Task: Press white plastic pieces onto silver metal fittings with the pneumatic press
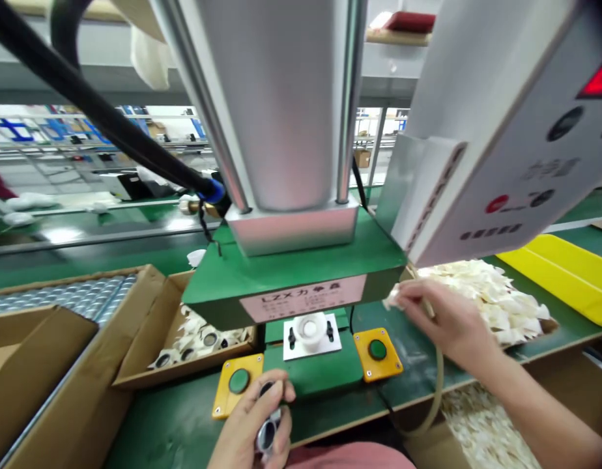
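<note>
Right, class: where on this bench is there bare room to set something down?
Bare bench shows between the left cardboard box and the left yellow button box; a narrower patch, between the right button box and hose. It's crowded around the white fixture.

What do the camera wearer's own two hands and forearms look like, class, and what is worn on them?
The left hand and right hand are both human and five-fingered, with no gloves. The right forearm shows no sleeve, watch or bracelet; the left forearm is out of view.
</note>
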A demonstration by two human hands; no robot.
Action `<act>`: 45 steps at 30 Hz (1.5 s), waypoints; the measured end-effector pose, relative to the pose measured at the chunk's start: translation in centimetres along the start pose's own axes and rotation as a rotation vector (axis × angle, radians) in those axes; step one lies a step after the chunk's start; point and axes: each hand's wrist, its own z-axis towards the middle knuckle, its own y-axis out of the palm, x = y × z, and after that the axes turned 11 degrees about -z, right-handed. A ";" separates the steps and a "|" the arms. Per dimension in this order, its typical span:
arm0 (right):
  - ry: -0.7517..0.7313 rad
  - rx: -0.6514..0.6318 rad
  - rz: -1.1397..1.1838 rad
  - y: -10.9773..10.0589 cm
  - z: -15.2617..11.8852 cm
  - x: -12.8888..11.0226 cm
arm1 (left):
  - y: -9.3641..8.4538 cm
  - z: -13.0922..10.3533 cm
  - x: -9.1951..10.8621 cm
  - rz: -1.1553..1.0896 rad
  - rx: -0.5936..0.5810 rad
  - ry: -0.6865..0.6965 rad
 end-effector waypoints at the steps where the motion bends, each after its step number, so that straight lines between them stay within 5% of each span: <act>1: -0.088 -0.015 0.075 0.6 0.3 -2.1 | 0.2 0.0 -0.1 0.016 0.014 0.019; 5: -0.351 -0.066 0.070 3.7 1.7 -7.7 | 0.1 -0.4 -0.2 0.081 0.035 0.074; 9: -0.511 -0.186 0.041 5.9 2.9 -8.7 | -1.6 -0.5 0.0 0.295 0.116 0.189; 16: -0.437 -0.061 0.140 7.8 2.1 -9.6 | -5.2 0.3 2.2 1.068 0.255 0.511; 23: -0.424 -0.042 0.034 8.1 0.0 -10.1 | -7.0 0.9 3.6 1.448 0.276 0.445; 34: -0.378 -0.046 0.147 7.5 1.1 -10.0 | -6.7 0.1 2.9 1.522 0.259 0.491; 39: -0.442 -0.070 0.027 8.1 -0.3 -10.1 | -6.8 0.2 3.0 1.572 0.237 0.472; 45: -0.308 -0.071 0.030 8.0 -2.7 -9.8 | -6.9 -0.1 2.7 1.610 0.246 0.462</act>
